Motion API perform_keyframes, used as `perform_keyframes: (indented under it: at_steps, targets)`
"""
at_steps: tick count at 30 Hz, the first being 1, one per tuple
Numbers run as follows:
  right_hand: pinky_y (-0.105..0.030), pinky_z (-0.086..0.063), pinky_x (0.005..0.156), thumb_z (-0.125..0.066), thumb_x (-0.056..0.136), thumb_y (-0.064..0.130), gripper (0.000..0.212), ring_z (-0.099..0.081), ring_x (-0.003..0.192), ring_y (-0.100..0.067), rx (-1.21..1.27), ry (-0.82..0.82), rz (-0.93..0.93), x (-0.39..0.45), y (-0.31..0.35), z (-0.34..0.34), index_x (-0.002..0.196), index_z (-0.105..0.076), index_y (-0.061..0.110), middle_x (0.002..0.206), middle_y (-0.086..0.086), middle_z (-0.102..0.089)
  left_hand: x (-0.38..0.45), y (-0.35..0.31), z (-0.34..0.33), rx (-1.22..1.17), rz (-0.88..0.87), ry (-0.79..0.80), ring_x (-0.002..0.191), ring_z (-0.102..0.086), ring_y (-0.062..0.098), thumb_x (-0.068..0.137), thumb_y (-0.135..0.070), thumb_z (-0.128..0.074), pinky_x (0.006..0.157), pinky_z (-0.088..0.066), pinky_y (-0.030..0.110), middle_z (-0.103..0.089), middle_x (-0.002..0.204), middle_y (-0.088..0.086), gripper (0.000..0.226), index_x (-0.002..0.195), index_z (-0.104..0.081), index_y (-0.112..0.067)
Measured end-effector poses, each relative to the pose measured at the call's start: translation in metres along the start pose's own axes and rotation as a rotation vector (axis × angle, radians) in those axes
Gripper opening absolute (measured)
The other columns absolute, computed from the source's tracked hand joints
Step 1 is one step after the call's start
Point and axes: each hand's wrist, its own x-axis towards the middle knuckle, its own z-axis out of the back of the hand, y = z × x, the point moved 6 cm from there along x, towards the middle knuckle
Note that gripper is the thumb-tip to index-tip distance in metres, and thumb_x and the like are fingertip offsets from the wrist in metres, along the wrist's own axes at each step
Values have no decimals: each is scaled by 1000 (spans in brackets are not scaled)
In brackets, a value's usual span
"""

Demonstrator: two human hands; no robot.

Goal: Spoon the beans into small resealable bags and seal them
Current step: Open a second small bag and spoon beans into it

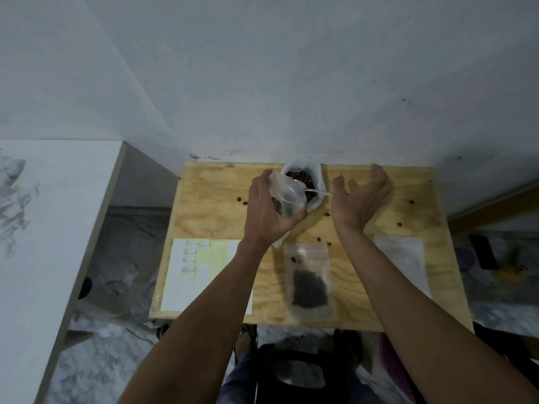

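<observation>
- The left hand (269,212) holds a small clear bag (287,198) upright above the wooden table (215,211); the fingers curl round its far side and the thumb presses the near side, so the mouth stays open.
- Some dark beans already lie in the bottom of this bag, but how many I cannot tell, because the plastic is blurred.
- Just behind it, at the far edge of the table, stands a white supply bag (316,182) with its top rolled open and brown beans inside.
- A spoon (313,191) rests in the supply bag, the handle pointing toward the right; no hand is touching it.
- The right hand (358,199) is spread wide with straight fingers, palm turned to the left, and it holds nothing. It is near the spoon handle but apart from it.
- One filled bag (309,282) lies flat on the near part of the table; I cannot see if its strip is pressed closed.
- A label sheet (201,272) lies at the near left, and loose beans (242,200) are scattered on the wood.
- I judge that the filling of the second bag is in hand, between two scoops.
- The next move probably calls for the right hand to take the spoon handle, lift a level scoop, and bring it over the open mouth without knocking the thin wall, or more beans will fall on the table.
</observation>
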Motion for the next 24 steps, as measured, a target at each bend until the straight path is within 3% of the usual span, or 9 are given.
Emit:
perform_keyframes:
  at_steps: [1, 3, 6, 10, 13, 15, 18, 21, 24]
  targets:
    - [-41, -47, 96, -72, 87, 38, 44, -56, 116, -22, 94, 64, 126, -1, 13, 1, 121, -59, 14, 122, -3, -61, 1, -1, 1, 0, 2, -8, 124, -46, 20, 66, -66, -82, 99, -41, 28, -44, 137, 9, 113, 146, -34, -2]
    - [-30, -53, 74, -72, 89, 34, 20, -67, 87, -13, 212, 390, 165, -5, 33, -6, 93, -65, 15, 90, 3, -70, 4, -3, 2, -4, 11, -25, 125, -45, 21, 66, -70, -78, 100, -47, 35, -43, 137, 9, 114, 147, -33, -3]
    - [-22, -54, 60, -77, 85, 19, 13, -67, 70, -8, 106, 806, 141, -22, 50, -22, 86, -64, 15, 80, -2, -71, 8, -8, 2, -35, 9, -41, 124, -46, 23, 65, -71, -78, 97, -52, 47, -43, 137, 8, 116, 147, -30, -4]
    - [-36, -57, 58, -69, 85, 4, 14, -69, 71, -20, 117, 672, 123, -17, 47, -17, 90, -62, 16, 86, -6, -72, 11, -14, 7, -101, 52, 58, 118, -54, 21, 64, -65, -83, 92, -52, 34, -47, 139, 8, 117, 152, -26, -13]
    - [-36, -56, 60, -69, 87, 6, 18, -71, 77, -21, 185, 599, 134, -13, 43, -9, 99, -64, 18, 98, -5, -72, 10, -15, 21, -270, 119, -8, 86, -66, 15, 81, -34, -81, 71, -57, 29, -61, 117, 4, 74, 141, -39, -21]
    - [-38, -58, 65, -68, 89, 6, 23, -71, 80, -22, 229, 567, 145, -17, 43, -5, 106, -65, 21, 102, -1, -72, 11, -18, 28, -406, 161, -39, 80, -69, 22, 87, -15, -74, 65, -57, 34, -68, 105, 6, 45, 124, -50, -21]
    - [-36, -54, 63, -64, 92, 5, 17, -68, 78, -26, 276, 502, 148, -21, 45, 1, 102, -69, 18, 97, 4, -71, 14, -27, 25, -435, 151, 26, 77, -66, 32, 85, 1, -67, 58, -53, 37, -67, 96, 12, 22, 100, -63, -15]
    - [-25, -48, 62, -69, 89, 11, 10, -64, 74, -17, 315, 528, 105, -24, 42, 1, 96, -71, 18, 95, -1, -72, 13, -29, 21, -477, 183, 52, 69, -61, 23, 85, 5, -66, 60, -49, 33, -67, 87, 4, 14, 90, -69, -8]
    - [-22, -49, 74, -76, 84, 12, 12, -67, 88, -7, 329, 587, 81, -29, 38, -1, 93, -73, 19, 99, 8, -72, 9, -29, 15, -531, 210, 49, 68, -59, 21, 84, -8, -75, 67, -50, 41, -67, 80, -5, 8, 89, -70, -13]
